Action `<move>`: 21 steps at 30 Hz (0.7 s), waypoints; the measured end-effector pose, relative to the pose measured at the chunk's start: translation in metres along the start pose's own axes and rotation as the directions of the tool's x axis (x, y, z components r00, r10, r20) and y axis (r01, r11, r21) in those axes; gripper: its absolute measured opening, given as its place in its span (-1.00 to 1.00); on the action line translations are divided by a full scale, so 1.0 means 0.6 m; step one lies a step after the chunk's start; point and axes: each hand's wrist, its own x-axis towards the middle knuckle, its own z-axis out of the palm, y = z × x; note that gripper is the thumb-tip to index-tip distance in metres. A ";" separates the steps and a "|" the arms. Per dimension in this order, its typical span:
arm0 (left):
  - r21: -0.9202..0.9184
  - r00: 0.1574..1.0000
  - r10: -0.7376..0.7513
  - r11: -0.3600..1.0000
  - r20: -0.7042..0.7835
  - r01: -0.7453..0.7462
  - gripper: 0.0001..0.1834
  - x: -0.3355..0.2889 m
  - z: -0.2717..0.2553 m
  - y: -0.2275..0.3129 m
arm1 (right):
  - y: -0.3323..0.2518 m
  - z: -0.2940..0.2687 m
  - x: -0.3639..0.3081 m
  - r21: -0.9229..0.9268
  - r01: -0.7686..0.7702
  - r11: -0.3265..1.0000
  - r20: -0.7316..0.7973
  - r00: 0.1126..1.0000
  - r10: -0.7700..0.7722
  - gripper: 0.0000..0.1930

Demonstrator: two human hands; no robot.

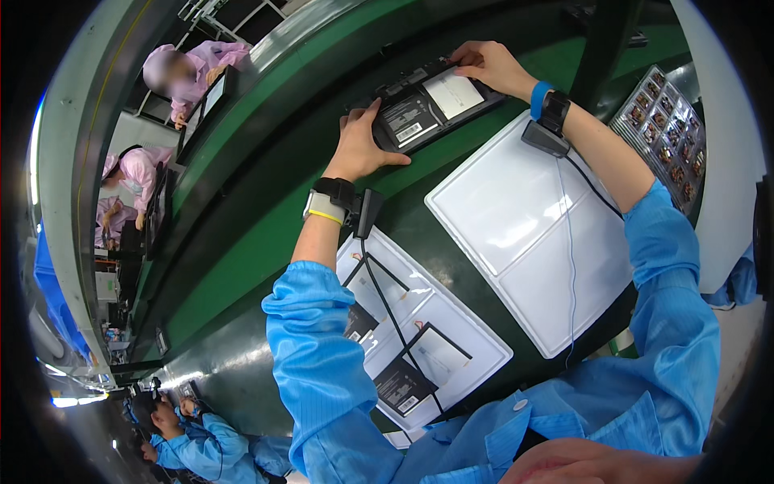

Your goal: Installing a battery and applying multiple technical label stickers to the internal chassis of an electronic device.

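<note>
A flat black electronic device [409, 122] lies at the far side of the green bench, with a black labelled battery and a white panel [452, 92] on its upper face. My left hand [360, 147] grips its left end, thumb stretched along the near edge and fingers at the corner. At the far right corner, my right hand [490, 68] has its fingers bent and pressed together on the device, beside the white panel. What lies under those fingertips is hidden. Both wrists carry black strapped units with cables.
A white tray [485, 352] with several black batteries is near my left forearm. Another white tray [524, 234] stands to its right, a cable crossing it. At the right is a clear compartment tray [645, 121] of small parts. Co-workers sit at left; a raised green ledge [234, 266] runs along the bench.
</note>
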 end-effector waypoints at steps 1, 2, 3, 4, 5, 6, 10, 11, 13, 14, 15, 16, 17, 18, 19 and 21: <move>0.012 1.000 0.000 1.000 0.010 0.000 0.34 0.003 0.000 -0.001 | 0.002 0.006 0.001 0.014 0.007 1.000 -0.026 1.000 -0.007 -0.70; 0.025 1.000 -0.001 1.000 0.020 0.001 0.34 0.005 0.000 -0.001 | 0.003 0.010 0.003 0.028 0.015 0.999 -0.051 0.999 -0.014 -0.70; 0.022 1.000 -0.001 1.000 0.024 0.001 0.34 0.005 -0.001 0.000 | 0.003 0.011 0.002 0.027 0.011 1.000 -0.050 0.999 -0.010 -0.70; 0.018 0.999 -0.024 1.000 0.036 0.024 0.33 0.005 -0.002 0.002 | 0.003 0.011 0.002 0.031 -0.001 1.000 -0.032 0.999 0.001 -0.70; 0.015 0.998 -0.047 0.999 0.049 0.047 0.33 0.005 -0.003 0.004 | 0.002 0.011 0.002 0.034 -0.012 0.999 -0.014 1.000 0.013 -0.70; 0.012 0.998 -0.047 0.999 0.050 0.047 0.33 0.005 -0.005 0.004 | 0.004 0.011 0.001 0.032 -0.014 0.999 -0.012 1.000 0.014 -0.70; -0.006 0.998 -0.018 1.000 0.056 0.018 0.28 0.004 -0.011 -0.005 | 0.006 0.012 -0.001 0.061 0.003 0.998 0.018 1.000 -0.004 -0.69; -0.003 0.998 -0.003 1.000 0.058 0.003 0.26 0.003 -0.011 -0.009 | 0.004 0.013 -0.001 0.058 0.018 0.998 0.025 0.999 -0.020 -0.68; 0.015 0.999 -0.009 1.000 0.052 0.008 0.27 0.001 -0.007 -0.014 | -0.002 0.017 0.002 0.048 0.022 0.999 0.037 0.999 -0.023 -0.69; 0.034 0.999 -0.014 0.999 0.045 0.013 0.28 -0.001 -0.007 -0.017 | -0.006 0.019 0.004 0.038 0.026 0.999 0.047 0.999 -0.027 -0.69; 0.029 0.999 -0.005 1.000 0.046 0.004 0.28 0.002 -0.006 -0.014 | 0.000 0.017 0.005 0.031 0.020 0.999 0.043 0.999 -0.022 -0.69; 0.010 0.998 -0.016 1.000 0.061 0.016 0.29 0.002 -0.007 -0.014 | 0.005 0.017 0.009 0.012 0.017 1.000 0.048 0.999 -0.017 -0.69; -0.008 0.997 -0.027 1.000 0.077 0.028 0.29 0.002 -0.008 -0.013 | 0.010 0.018 0.011 -0.006 0.013 1.000 0.053 0.998 -0.013 -0.70; -0.010 0.997 -0.020 1.000 0.078 0.021 0.29 0.000 -0.008 -0.016 | 0.010 0.020 0.013 -0.010 0.010 1.000 0.049 0.999 -0.009 -0.70; -0.032 0.997 -0.013 0.999 0.070 0.015 0.29 -0.001 -0.008 -0.018 | 0.011 0.022 0.014 -0.013 0.000 1.000 0.039 0.999 0.001 -0.68; -0.053 0.998 -0.005 0.999 0.063 0.008 0.29 -0.001 -0.010 -0.021 | 0.009 0.026 0.019 -0.014 -0.011 1.000 0.027 1.000 0.011 -0.66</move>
